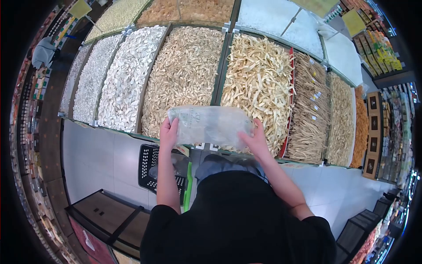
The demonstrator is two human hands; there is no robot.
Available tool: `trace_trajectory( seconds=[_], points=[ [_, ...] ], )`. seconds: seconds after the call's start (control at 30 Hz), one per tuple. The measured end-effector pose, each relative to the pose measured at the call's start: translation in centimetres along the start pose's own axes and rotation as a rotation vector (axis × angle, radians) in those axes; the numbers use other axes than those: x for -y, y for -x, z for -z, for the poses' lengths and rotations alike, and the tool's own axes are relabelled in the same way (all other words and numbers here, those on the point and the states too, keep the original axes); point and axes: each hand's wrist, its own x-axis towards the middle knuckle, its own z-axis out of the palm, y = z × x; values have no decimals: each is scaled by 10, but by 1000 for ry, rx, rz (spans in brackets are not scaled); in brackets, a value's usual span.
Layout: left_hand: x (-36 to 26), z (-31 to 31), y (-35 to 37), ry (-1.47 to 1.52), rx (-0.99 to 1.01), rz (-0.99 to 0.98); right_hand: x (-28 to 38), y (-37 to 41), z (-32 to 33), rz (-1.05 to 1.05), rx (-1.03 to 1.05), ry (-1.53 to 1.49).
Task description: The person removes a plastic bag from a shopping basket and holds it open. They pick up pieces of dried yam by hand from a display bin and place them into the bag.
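A clear plastic bag (209, 127) with faint green print is stretched sideways between my hands, over the front edge of the bins. My left hand (168, 132) pinches its left end, thumb on top. At the other end my right hand (256, 136) grips the bag between thumb and fingers. The bag looks flat, and dried goods show faintly through it. Behind it lie a bin of pale dried slices (184, 61) on the left and a bin of yellowish dried strips (259, 70) on the right.
A black shopping basket (144, 165) with a green handle (187, 185) stands on the floor at my left, a plastic bag inside. White flakes (127, 79) fill a bin further left; bundled brown sticks (307, 105) lie right. A dark display stand (105, 215) is lower left.
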Motion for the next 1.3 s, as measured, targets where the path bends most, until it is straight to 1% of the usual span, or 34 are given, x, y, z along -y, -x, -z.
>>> trace_trajectory(
  seconds=[0.1, 0.2, 0.27, 0.3, 0.4, 0.5, 0.57, 0.6, 0.7, 0.8, 0.87, 0.9, 0.97, 1.0, 1.07, 1.1, 1.17, 1.2, 1.27, 1.3],
  points=[
    [-5, -3, 1, 56, -53, -29, -11, -7, -2, 142, -192, -91],
    [-18, -16, 7, 84, -116, -81, -29, -19, 10, 17, 81, 100],
    [-23, -26, 12, 57, -167, -104, -33, -20, 12, 58, 93, 152],
    [-24, -28, 12, 53, -158, -90, -33, -19, 11, 75, 96, 176],
    [-19, -29, 19, 60, -141, -44, -36, -15, 6, 156, 61, 3],
    [-14, -27, 13, 89, -140, -25, -48, -25, 17, 128, 83, 114],
    [-2, -13, 8, 55, -137, 22, -53, -29, 20, 97, 82, 26],
    [-7, -12, 10, 16, -142, 14, -53, -31, 22, 84, 80, -17],
    [-18, -6, 8, -64, -165, -8, -45, -37, 30, 503, -31, 278],
    [-13, 8, 4, -49, -194, 13, -26, -30, 38, 487, -126, 374],
    [-5, 16, 2, -4, -190, 48, -24, -29, 37, 288, -28, 125],
    [-2, 13, 3, 58, -220, 99, -24, -28, 37, 186, 20, 1],
    [5, 4, 7, 182, -276, 199, -24, -28, 31, 163, 37, -143],
    [4, 3, 12, 90, -219, 256, -24, -29, 28, 154, 44, -215],
    [3, 2, 26, -96, -101, 369, -27, -30, 27, 236, 34, -144],
    [10, 4, 29, -62, -83, 341, -27, -28, 27, 275, 29, -106],
    [23, 7, 33, 5, -51, 285, -26, -23, 26, 185, 30, -150],
    [16, 6, 37, 39, -56, 300, -24, -20, 26, 141, 31, -172],
    [-9, 2, 48, 107, -67, 329, -24, -17, 26, 139, 54, -99],
    [-2, 15, 49, 26, 23, 361, -23, -16, 25, 139, 65, -63]
  ],
)
